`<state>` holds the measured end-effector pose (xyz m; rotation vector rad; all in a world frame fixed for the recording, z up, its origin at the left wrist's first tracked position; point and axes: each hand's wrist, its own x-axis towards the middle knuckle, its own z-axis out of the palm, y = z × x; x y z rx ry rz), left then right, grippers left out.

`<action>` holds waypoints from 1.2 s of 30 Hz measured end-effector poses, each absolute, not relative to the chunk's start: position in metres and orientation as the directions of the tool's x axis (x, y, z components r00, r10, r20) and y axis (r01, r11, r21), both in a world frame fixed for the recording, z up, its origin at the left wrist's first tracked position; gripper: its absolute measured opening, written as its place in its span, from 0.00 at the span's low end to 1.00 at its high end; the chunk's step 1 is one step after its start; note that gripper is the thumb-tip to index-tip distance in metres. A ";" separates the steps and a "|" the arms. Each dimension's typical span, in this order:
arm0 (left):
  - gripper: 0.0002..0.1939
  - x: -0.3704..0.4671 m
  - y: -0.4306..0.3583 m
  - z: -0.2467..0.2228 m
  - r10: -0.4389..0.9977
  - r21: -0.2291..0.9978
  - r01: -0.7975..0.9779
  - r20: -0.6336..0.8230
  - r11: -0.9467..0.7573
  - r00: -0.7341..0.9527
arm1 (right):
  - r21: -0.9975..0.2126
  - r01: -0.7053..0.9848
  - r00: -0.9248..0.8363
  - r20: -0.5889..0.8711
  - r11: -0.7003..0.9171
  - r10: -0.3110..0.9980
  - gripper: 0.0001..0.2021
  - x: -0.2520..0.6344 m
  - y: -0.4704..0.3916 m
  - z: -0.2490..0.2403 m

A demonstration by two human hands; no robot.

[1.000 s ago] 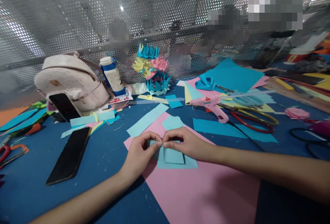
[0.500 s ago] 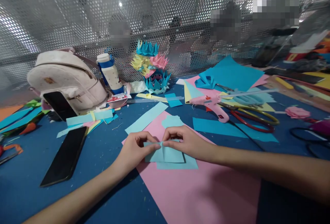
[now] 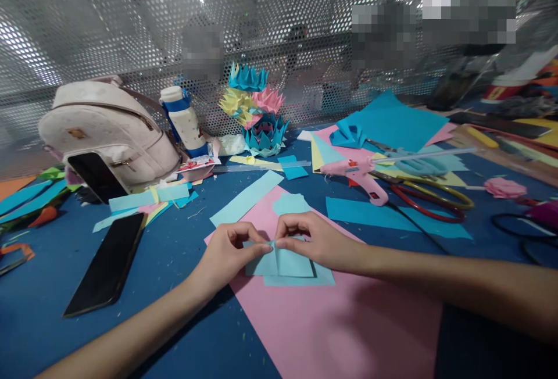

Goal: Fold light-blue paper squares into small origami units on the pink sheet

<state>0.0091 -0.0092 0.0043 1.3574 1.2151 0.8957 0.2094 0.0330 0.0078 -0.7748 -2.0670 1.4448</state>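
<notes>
Between my two hands is a light blue piece of paper [image 3: 293,261] with a crease down its middle. My left hand [image 3: 233,251] pinches its upper edge left of the crease, thumb in front and fingers behind. Close beside it, my right hand [image 3: 316,241] pinches the same edge just right of the crease. The thumb tips nearly meet. Partly under the held paper lies another light blue sheet [image 3: 325,277], and both are over a large pink sheet [image 3: 349,332]. Beyond my hands rests a light blue scrap [image 3: 291,203] with an uneven edge.
A pink glue gun [image 3: 355,174] and red-and-yellow-handled scissors [image 3: 429,199] lie to the right. Folded paper flowers [image 3: 265,135] stand at the back. On the left are a phone [image 3: 107,265], a white backpack [image 3: 108,129] and a bottle [image 3: 183,120]. A perforated metal screen [image 3: 152,18] rises behind.
My hands keep their pinch on the light blue paper, with almost no movement. The view has shifted very slightly.
</notes>
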 end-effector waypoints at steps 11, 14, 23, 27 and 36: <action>0.05 0.008 -0.009 0.005 0.970 0.976 0.206 -0.112 0.067 0.217 | -0.937 0.201 -0.695 0.070 0.287 0.715 0.08 0.210 0.031 0.012; 0.06 0.007 -0.009 0.008 0.973 0.980 0.180 -0.121 0.086 0.195 | -0.918 0.258 -0.677 0.051 0.302 0.734 0.08 0.210 0.031 0.014; 0.13 0.002 -0.007 0.013 0.953 0.959 0.194 -0.244 0.208 0.180 | -0.890 0.354 -0.585 0.029 0.287 0.811 0.12 0.212 0.034 0.012; 0.15 0.003 -0.007 0.012 0.962 0.962 0.197 -0.221 0.189 0.158 | -0.965 0.256 -0.555 -0.094 0.062 0.827 0.15 0.209 0.032 0.011; 0.15 0.004 -0.009 0.013 0.950 0.972 0.098 -0.230 0.214 0.212 | -0.988 0.152 -0.553 -0.099 -0.017 0.827 0.15 0.210 0.033 0.006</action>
